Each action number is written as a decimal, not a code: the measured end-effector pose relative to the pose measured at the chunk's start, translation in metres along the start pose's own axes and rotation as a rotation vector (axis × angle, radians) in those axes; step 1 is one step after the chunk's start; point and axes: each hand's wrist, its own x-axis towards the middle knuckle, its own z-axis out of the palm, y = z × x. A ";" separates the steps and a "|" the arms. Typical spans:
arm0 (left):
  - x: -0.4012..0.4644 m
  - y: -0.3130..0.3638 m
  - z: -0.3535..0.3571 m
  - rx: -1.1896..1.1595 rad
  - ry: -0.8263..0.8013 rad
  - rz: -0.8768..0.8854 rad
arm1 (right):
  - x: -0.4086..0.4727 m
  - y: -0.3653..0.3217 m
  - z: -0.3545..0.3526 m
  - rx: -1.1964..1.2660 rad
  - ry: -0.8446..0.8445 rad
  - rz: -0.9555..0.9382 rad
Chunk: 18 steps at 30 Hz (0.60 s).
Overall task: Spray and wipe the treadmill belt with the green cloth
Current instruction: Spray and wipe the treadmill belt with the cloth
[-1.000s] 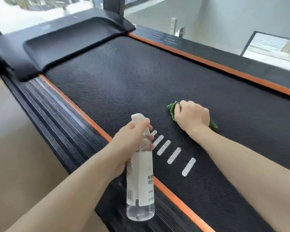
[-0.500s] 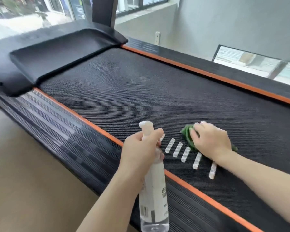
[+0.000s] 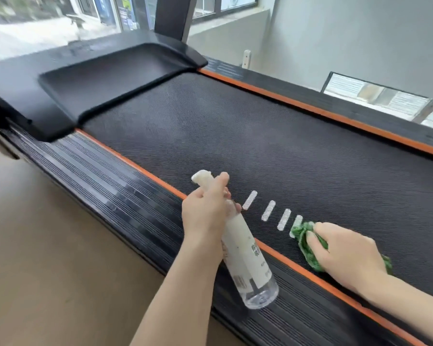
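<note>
Left hand (image 3: 206, 213) grips the spray bottle (image 3: 248, 260) over the treadmill belt's (image 3: 235, 136) near edge; right hand (image 3: 348, 253) presses the green cloth (image 3: 308, 242) onto the belt.

Black woven-texture belt (image 3: 235, 136), white dashes (image 3: 268, 210), orange edge strips (image 3: 135, 161); green cloth (image 3: 308, 243).

spray bottle (image 3: 248, 255) label with dark printed characters and a barcode, seemingly Chinese, too blurred to read

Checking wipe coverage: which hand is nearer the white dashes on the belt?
Right hand, pressing the green cloth over the last white dash. Left hand holds the spray bottle beside the first.
</note>
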 end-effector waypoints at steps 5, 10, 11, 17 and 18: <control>0.011 0.001 -0.012 -0.070 0.077 -0.010 | 0.013 -0.020 0.005 0.067 0.195 -0.281; 0.014 0.008 -0.033 -0.021 0.091 0.025 | 0.083 -0.102 0.017 0.114 0.273 -0.679; 0.016 0.009 -0.040 -0.027 0.104 0.025 | 0.105 -0.122 0.021 0.111 0.296 -0.732; 0.035 0.012 -0.062 -0.068 0.189 0.007 | 0.230 -0.247 0.032 0.176 0.309 -0.587; 0.038 0.011 -0.063 -0.062 0.199 0.004 | 0.240 -0.259 0.032 0.175 0.283 -0.539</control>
